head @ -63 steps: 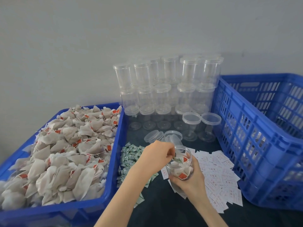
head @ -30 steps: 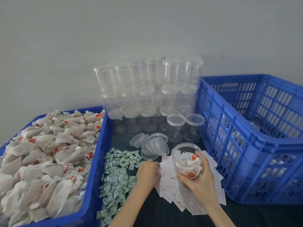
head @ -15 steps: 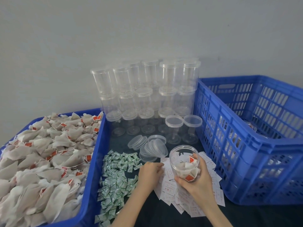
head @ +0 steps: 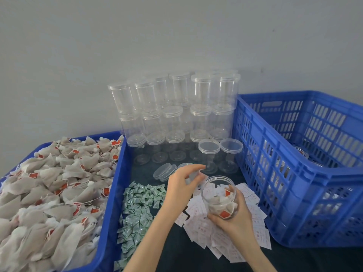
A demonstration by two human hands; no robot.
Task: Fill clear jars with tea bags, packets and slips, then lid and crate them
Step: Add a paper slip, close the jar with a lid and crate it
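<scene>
My right hand (head: 236,220) grips an open clear jar (head: 217,195) from below and tilts its mouth toward me; several tea bags with red tags lie inside. My left hand (head: 182,187) is raised just left of the jar's mouth, thumb and forefinger pinched on a small pale paper slip that the fingers mostly hide. Below both hands lie a spread of white paper slips (head: 222,238) and a pile of green packets (head: 139,205). Loose clear lids (head: 165,170) sit just behind my left hand.
A blue crate (head: 115,173) heaped with tea bags (head: 49,193) fills the left. Lidded empty jars (head: 176,114) are stacked against the wall. A tall blue crate (head: 275,173) stands at the right, with lidded jars (head: 300,152) glimpsed inside.
My left hand has lifted off the paper slips and risen toward the jar's mouth with its fingers pinched. The jar has stayed in my right hand.
</scene>
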